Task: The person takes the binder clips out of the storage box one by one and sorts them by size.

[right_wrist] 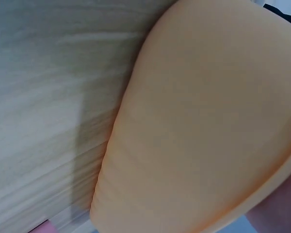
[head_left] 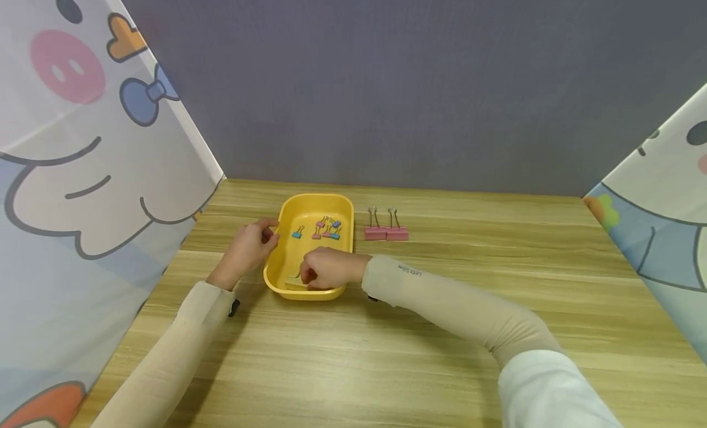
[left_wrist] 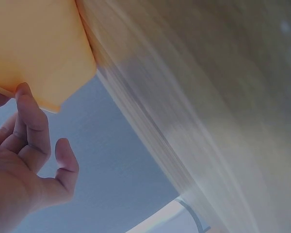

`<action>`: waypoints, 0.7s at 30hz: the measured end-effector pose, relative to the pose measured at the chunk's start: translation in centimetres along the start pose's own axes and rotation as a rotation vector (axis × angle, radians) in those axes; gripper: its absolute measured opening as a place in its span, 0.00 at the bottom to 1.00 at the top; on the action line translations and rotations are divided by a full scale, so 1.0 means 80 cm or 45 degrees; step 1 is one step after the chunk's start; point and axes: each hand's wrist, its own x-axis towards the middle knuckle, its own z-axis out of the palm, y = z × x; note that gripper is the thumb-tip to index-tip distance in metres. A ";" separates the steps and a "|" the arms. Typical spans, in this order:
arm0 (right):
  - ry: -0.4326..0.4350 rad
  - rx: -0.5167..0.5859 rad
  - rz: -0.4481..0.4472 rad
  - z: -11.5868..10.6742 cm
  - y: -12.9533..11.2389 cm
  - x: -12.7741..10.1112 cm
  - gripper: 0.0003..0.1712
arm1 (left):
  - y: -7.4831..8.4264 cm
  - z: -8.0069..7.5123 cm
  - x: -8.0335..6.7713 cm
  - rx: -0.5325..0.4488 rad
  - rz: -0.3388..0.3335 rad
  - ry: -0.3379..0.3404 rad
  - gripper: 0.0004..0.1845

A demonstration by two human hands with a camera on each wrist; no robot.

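Observation:
A yellow plastic tray (head_left: 312, 201) stands on the wooden table. My right hand (head_left: 331, 268) reaches over its right rim and, with curled fingers, pinches a pale yellow binder clip (head_left: 295, 283) low at the near end. Those fingers partly cover the clip. Several small pink, blue and teal binder clips (head_left: 296, 235) lie farther back inside. On the left, my left hand (head_left: 248, 247) has loosely bent fingers, with fingertips right at the tray's rim; the left wrist view shows one fingertip (left_wrist: 23, 91) against the outer wall. In the right wrist view the tray wall (right_wrist: 208, 107) hides most of the right hand.
Two larger pink binder clips (head_left: 386, 234) sit side by side just right of the tray, handles pointing away. A grey partition (head_left: 386, 96) closes off the back of the table (head_left: 469, 250). Cartoon-printed panels (head_left: 99, 170) flank both sides.

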 end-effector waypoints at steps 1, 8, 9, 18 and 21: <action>0.000 -0.003 0.003 0.000 0.000 0.001 0.04 | 0.000 0.000 0.000 -0.003 0.001 0.000 0.18; 0.005 -0.025 0.035 0.004 -0.003 0.006 0.04 | 0.001 0.000 -0.001 -0.008 0.014 0.001 0.18; 0.005 -0.025 0.044 0.004 -0.004 0.007 0.04 | 0.001 0.000 -0.001 -0.009 0.015 0.000 0.18; 0.002 -0.037 0.090 0.007 -0.006 0.012 0.03 | 0.001 -0.001 -0.001 -0.025 0.012 -0.008 0.17; 0.007 -0.029 0.092 0.007 -0.007 0.013 0.04 | 0.001 -0.001 -0.001 -0.020 0.011 -0.010 0.17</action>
